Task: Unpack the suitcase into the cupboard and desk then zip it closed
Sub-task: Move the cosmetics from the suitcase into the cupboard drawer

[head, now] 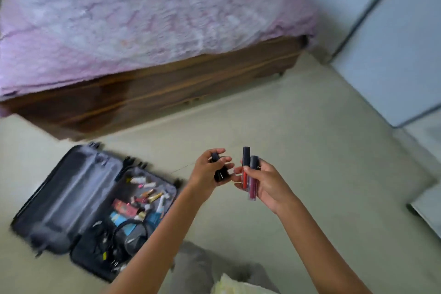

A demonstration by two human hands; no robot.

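Observation:
A dark suitcase (pixel 59 188) lies open flat on the floor at lower left. Its right half holds several small cosmetics (pixel 148 194), a blue packet and black cables (pixel 105 241); its left half shows only grey lining. Above the floor, to the right of the case, my left hand (pixel 207 172) grips a small black tube (pixel 218 169). Beside it my right hand (pixel 265 184) holds two lip gloss tubes with dark caps, one red (pixel 245 172) and one plum (pixel 253 181). The two hands nearly touch at the fingertips.
A bed with a pink cover (pixel 143 21) on a wooden frame (pixel 167 93) stands behind the suitcase. Pale blue panels (pixel 393 55) stand at the right. A grey cushion (pixel 205 267) lies at the bottom edge. Beige floor (pixel 322 126) stretches between them.

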